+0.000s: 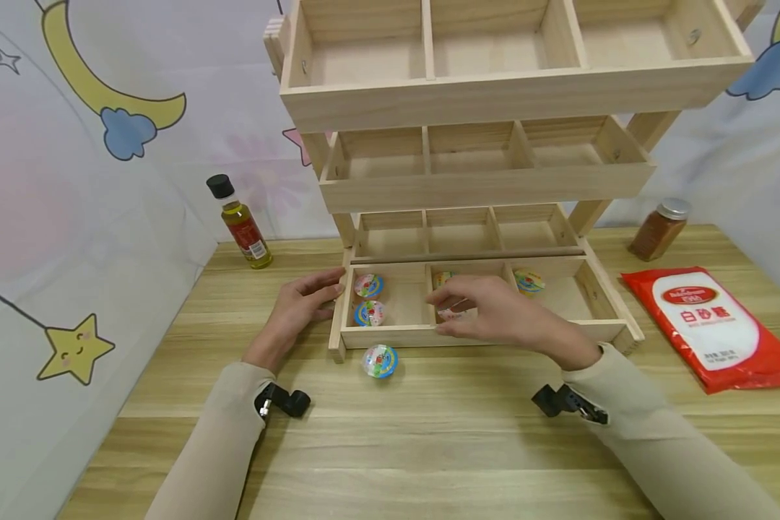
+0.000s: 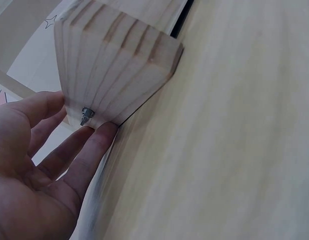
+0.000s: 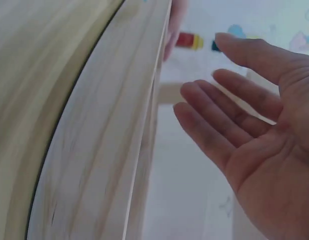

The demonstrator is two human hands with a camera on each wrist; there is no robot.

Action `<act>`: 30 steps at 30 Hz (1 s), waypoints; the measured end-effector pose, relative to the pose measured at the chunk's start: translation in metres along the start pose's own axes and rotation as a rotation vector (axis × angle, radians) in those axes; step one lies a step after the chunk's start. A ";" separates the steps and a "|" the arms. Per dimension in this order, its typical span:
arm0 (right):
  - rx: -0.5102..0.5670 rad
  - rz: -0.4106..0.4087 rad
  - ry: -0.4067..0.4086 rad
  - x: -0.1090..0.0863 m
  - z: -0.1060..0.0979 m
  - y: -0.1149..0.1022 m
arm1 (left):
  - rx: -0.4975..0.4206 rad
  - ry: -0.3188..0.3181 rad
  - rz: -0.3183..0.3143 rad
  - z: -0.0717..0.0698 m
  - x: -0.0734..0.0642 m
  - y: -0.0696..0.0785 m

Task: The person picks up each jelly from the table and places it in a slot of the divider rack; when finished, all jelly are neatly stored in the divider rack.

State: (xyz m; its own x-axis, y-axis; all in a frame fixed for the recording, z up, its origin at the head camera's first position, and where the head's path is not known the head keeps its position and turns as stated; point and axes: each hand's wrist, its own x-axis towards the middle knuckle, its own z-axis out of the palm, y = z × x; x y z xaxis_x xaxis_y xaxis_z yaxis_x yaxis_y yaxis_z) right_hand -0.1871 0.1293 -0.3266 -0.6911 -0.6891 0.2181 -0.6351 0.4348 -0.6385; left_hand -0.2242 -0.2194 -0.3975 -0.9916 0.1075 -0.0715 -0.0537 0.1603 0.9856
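A wooden tiered shelf (image 1: 487,191) stands on the table, its lowest tray divided into three compartments. My left hand (image 1: 297,309) touches the left end of that tray; in the left wrist view its fingertips (image 2: 105,132) rest against the wooden end piece (image 2: 114,60). Over the middle compartment hovers my right hand (image 1: 503,314), holding nothing, its fingers relaxed and apart in the right wrist view. Small sealed cups with printed lids lie about: an upper cup (image 1: 368,286) and a lower cup (image 1: 369,313) at left, a cup (image 1: 529,281) at right. Cups in the middle are partly hidden.
Another printed cup (image 1: 380,361) sits on the table before the tray. An oil bottle (image 1: 242,225) stands at the left. To the right are a brown spice jar (image 1: 660,230) and a red and white sugar bag (image 1: 715,325). Upper tiers (image 1: 513,94) overhang the lowest tray.
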 end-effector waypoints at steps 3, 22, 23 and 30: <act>-0.001 -0.059 0.002 0.005 0.009 -0.006 | 0.000 0.000 -0.002 0.000 0.000 0.000; 0.017 -0.179 -0.069 0.027 0.054 -0.028 | -0.011 0.000 -0.013 0.001 -0.001 0.001; 0.014 -0.179 -0.069 0.028 0.055 -0.028 | -0.010 0.000 -0.013 0.001 -0.001 0.002; -0.056 -0.194 -0.060 0.028 0.064 -0.025 | -0.006 0.003 -0.016 0.000 -0.001 0.001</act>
State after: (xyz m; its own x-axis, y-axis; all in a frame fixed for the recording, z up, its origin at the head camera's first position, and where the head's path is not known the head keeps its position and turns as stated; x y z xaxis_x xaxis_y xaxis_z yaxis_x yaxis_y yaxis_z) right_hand -0.1686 0.0619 -0.3514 -0.5330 -0.7956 0.2878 -0.7737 0.3207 -0.5464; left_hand -0.2236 -0.2191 -0.3970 -0.9910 0.1019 -0.0863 -0.0698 0.1558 0.9853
